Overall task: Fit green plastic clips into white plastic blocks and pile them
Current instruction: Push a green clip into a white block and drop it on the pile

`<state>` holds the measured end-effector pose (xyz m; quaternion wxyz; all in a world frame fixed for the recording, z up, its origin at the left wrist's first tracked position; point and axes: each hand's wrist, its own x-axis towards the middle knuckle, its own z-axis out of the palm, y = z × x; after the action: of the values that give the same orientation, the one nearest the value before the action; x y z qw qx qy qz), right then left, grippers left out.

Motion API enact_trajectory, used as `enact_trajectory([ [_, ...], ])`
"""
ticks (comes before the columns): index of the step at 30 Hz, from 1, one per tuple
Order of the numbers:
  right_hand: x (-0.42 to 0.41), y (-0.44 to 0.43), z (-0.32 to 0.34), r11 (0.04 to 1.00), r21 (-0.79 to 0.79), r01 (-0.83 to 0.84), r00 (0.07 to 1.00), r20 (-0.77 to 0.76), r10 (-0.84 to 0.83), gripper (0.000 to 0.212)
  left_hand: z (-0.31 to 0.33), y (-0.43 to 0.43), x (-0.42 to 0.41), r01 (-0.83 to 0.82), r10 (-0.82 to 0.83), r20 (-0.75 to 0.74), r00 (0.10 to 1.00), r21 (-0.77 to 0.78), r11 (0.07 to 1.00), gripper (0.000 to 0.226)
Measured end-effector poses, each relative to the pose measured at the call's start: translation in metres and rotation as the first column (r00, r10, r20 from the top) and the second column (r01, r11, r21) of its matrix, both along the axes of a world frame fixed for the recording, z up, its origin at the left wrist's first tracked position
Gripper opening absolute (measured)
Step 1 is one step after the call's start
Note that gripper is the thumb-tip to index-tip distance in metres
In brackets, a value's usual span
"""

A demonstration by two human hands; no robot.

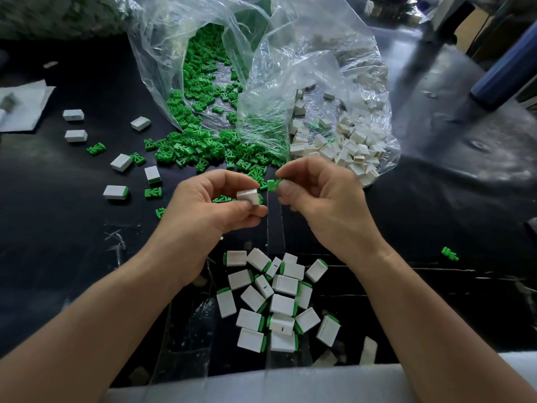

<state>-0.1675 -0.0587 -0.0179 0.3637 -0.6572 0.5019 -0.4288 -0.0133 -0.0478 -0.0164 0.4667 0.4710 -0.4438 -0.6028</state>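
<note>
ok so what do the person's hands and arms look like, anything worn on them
Nothing worn shows. The left hand and right hand are bare: no gloves, no rings in view. The left forearm and right forearm are bare too, right to the frame's edge: no sleeves, watch, bands or markings visible.

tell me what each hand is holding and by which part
Left hand: white block, pinched between thumb and fingers. Right hand: green clip, pinched by one end, the rest sticking out toward the block.
</note>
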Motion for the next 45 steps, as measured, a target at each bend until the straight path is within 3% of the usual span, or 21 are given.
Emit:
enact_trajectory([
  [6,0.002,0.002,0.002,0.999,-0.011,-0.039,0.999,-0.008,0.038,0.027,-0.001,0.001,-0.001,0.006,-0.006,0.034,0.999,0.001,1.0,0.012],
  [21,0.0,0.001,-0.002,0.993,0.046,-0.112,0.992,-0.06,0.115,0.028,-0.005,0.001,0.004,0.025,0.005,0.192,0.981,-0.152,0.988,0.021],
  [25,0.0,0.0,-0.003,0.984,0.139,-0.11,0.981,-0.144,0.13,0.019,-0.005,0.001,0.004,0.015,0.014,0.183,0.983,-0.156,0.988,0.022],
  [33,-0.002,0.003,0.001,0.977,0.086,-0.195,0.947,-0.242,0.21,0.022,-0.003,0.003,0.005,0.032,-0.002,0.177,0.984,-0.166,0.986,0.03],
  [45,-0.003,0.006,0.007,0.952,0.04,-0.302,0.815,-0.508,0.28,0.022,-0.001,0.005,0.009,0.159,-0.019,0.437,0.899,-0.286,0.945,0.051],
])
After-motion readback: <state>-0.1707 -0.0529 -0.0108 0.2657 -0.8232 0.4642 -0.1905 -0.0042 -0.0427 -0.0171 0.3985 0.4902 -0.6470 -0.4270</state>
